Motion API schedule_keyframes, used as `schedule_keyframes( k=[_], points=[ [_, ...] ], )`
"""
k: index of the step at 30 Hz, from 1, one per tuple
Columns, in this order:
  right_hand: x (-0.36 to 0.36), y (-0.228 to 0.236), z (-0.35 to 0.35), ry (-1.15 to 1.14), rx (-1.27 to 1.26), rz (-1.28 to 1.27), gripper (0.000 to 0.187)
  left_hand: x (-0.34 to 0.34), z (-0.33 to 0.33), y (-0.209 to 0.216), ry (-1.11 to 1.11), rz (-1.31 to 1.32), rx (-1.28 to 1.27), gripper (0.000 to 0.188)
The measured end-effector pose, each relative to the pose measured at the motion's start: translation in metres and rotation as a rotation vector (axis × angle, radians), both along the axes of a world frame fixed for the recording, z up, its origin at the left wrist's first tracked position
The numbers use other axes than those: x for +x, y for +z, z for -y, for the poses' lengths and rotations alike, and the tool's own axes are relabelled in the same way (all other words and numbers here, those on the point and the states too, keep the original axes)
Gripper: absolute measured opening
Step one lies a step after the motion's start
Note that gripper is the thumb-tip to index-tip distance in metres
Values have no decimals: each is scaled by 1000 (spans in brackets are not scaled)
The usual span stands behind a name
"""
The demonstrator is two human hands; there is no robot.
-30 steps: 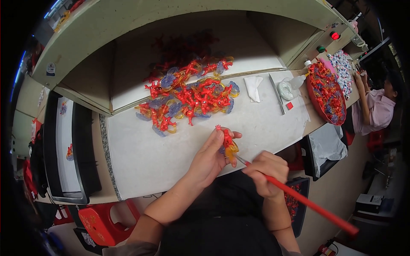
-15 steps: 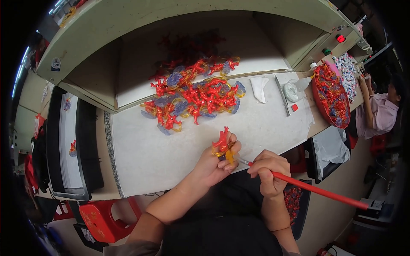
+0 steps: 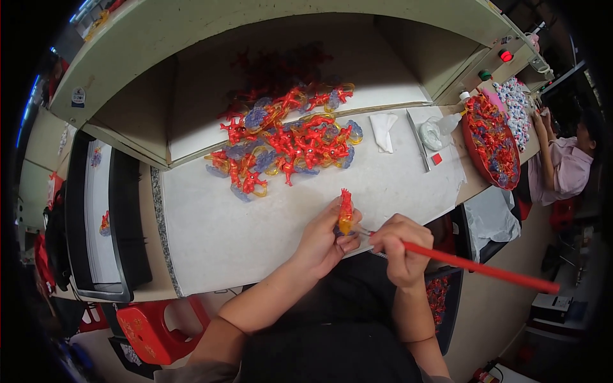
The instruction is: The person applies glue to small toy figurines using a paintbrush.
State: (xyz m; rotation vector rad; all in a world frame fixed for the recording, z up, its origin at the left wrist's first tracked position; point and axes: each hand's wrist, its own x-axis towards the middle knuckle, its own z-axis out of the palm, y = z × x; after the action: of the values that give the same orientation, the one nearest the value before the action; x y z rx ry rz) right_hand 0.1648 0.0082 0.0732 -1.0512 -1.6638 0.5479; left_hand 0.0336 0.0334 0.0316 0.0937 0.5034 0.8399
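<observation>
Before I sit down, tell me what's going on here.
The person's left hand holds a red figure over the white sheet. The right hand grips a brush, its tip at the figure's lower part; whether it touches is unclear. A pile of similar figures lies ahead, and two more sit in the black tray at left.

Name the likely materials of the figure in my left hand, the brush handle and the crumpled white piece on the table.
Figure: probably moulded plastic, smooth and shiny red. Brush handle: painted wood or plastic; its even red colour leaves this open. White piece: matt cloth or paper, judging by its soft creases.
</observation>
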Motion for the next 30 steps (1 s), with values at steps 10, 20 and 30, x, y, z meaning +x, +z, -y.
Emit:
schedule_keyframes(
  k=[10, 20, 30],
  points=[
    [25, 5, 1, -154, -35, -149, 14, -7, -2, -13, -165, 372, -55, 15],
    [1, -17, -23, 281, -632, -625, 16, -2, 1, -6, -325, 637, -244, 24],
    [15, -22, -29, 86, -520, -594, 17, 2, 12, 9, -42, -149, 304, 39]
  ],
)
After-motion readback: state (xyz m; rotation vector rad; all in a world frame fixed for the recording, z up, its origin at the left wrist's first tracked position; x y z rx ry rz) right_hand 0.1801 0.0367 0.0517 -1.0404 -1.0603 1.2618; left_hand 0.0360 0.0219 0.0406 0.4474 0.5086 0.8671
